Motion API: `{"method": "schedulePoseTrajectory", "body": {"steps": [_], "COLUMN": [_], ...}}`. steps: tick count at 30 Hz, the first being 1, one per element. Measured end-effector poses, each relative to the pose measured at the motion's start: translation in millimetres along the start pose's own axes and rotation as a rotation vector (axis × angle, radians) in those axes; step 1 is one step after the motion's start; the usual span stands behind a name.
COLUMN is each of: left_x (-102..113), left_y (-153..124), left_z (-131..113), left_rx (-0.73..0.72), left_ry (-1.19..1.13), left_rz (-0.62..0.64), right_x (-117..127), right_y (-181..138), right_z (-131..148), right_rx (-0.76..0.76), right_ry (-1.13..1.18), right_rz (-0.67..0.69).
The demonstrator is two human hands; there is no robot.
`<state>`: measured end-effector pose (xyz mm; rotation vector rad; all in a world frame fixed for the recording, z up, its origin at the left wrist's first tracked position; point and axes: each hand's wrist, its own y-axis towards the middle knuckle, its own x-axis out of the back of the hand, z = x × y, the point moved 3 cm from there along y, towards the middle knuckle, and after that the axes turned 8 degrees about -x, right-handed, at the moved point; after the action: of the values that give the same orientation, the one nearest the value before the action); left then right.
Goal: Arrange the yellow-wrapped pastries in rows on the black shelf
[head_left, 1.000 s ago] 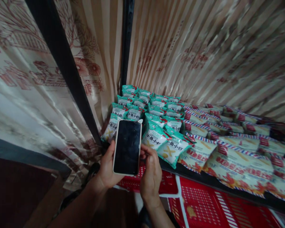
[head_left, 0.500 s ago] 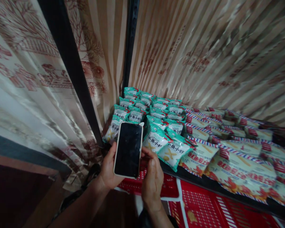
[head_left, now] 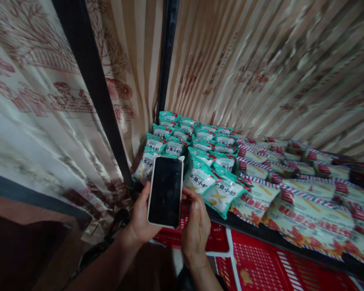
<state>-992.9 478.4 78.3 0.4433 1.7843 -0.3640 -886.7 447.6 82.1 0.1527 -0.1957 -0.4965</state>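
A smartphone (head_left: 165, 192) in a pale case, its screen dark, is held upright in front of the snack shelf. My left hand (head_left: 142, 216) grips it from the left and below, the thumb along its left edge. Curled in from the other side, my right hand (head_left: 196, 224) has its fingertips at the phone's right edge, partly behind it. Just beyond the phone stand rows of green-and-white snack bags (head_left: 200, 178). To their right lie cream snack bags (head_left: 315, 218) with red lettering and striped edges.
Below the black shelf edge (head_left: 261, 232) sit red plastic baskets (head_left: 261, 258). Black uprights (head_left: 166, 56) (head_left: 94, 72) frame the shelf corner. Behind and left hangs printed, wrinkled beige sheeting (head_left: 218, 60). A shoe (head_left: 121, 218) shows at the lower left.
The phone and both hands have shifted very slightly right in the view. The grip looks the same, and the bags stay in place.
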Motion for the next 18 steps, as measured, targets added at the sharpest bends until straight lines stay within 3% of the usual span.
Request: {"method": "schedulePoseTrajectory", "body": {"steps": [18], "left_x": [0.0], "left_y": [7.2], "left_z": [2.7], "left_rx": [0.051], "left_ry": [0.047], "left_rz": [0.027], "right_x": [6.1], "right_y": [6.5], "right_z": [-2.4], "right_rx": [-0.046], "right_ry": [0.009], "right_rz": [-0.016]}}
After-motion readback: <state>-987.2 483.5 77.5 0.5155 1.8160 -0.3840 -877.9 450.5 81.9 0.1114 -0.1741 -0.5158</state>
